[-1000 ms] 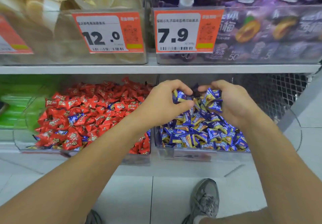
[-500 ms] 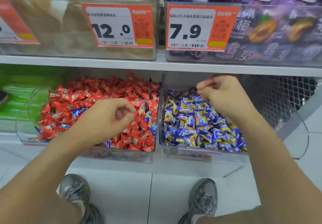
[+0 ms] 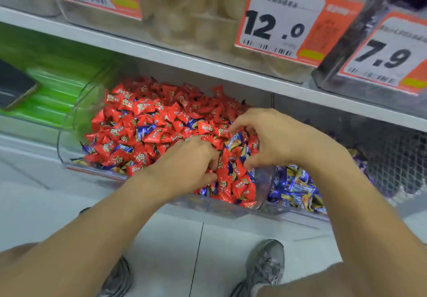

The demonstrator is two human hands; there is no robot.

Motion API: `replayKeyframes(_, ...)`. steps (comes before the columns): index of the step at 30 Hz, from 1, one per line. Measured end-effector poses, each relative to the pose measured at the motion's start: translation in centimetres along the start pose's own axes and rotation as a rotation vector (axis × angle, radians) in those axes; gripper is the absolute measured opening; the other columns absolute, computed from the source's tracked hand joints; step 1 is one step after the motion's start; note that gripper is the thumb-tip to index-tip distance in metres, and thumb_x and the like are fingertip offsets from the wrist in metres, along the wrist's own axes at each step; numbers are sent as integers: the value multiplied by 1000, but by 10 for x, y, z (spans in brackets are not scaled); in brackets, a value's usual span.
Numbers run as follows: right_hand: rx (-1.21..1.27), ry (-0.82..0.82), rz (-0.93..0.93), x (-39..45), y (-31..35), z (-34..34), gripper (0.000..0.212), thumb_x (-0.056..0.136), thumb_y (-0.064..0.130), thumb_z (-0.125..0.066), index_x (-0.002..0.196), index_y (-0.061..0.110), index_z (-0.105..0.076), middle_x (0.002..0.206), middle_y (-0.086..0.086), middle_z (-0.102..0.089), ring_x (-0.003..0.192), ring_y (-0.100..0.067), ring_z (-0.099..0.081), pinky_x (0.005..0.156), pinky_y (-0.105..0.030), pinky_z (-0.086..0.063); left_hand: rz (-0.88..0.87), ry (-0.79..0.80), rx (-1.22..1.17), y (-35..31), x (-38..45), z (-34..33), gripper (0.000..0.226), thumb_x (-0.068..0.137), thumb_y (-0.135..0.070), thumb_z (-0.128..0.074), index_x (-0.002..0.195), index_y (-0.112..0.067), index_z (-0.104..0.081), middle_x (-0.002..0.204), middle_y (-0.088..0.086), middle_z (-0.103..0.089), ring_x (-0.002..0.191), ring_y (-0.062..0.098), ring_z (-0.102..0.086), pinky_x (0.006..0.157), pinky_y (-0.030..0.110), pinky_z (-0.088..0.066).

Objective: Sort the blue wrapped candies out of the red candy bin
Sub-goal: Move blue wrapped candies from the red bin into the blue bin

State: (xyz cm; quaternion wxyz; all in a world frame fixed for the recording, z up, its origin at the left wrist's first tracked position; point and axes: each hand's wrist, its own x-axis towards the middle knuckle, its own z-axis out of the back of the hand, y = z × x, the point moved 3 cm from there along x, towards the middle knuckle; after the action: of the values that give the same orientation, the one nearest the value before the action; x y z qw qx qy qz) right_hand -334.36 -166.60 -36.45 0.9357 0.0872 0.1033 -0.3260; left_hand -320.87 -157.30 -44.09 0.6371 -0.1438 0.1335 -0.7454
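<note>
My left hand and right hand dig curled into the red candy bin; what either grip holds, I cannot tell. Orange price tags above read 12.0 and 7.9.

Both my forearms reach forward, close together. My left hand is knuckles-up with fingers curled downward; my right hand arches, fingers bent.

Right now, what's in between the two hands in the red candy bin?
Head view: between the left hand and right hand lie red candies and one blue wrapped candy by the right fingers.
</note>
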Motion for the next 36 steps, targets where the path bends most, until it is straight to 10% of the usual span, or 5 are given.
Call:
replayKeyframes(12,-384,407,-44,46,16,-25,147,34,47,-98,153,40,-13,124,-14,-54,112,-34,-55,90,-33,-43,58,-65,107,35,-26,22,27,86,-53,-59,97,-30,-65,98,-10,-62,97,15,-50,84,33,-42)
replayKeyframes(18,-142,400,-63,50,19,-32,134,43,34,-98,152,42,-19,132,-12,-50,119,-26,-50,89,-24,-40,95,-153,28,30,-29,36,27,91,-47,-51,89,-24,-65,91,-6,-62,93,19,-56,84,38,-47)
replayKeyframes(25,400,265,-185,44,27,-48,83,56,-3,-81,126,32,-52,95,-4,-62,59,-18,-56,53,-31,-47,161,-181,-46,30,-31,44,26,89,-44,-55,104,-24,-60,98,-3,-62,99,20,-58,85,38,-48)
replayKeyframes(36,929,109,-131,65,68,-4,50,68,2,-87,113,12,-66,122,-8,-60,78,-22,-74,67,-33,-61,215,-100,-225,61,-36,70,109,56,-56,-85,145,-37,-23,122,-6,-43,95,11,-55,80,25,-43)
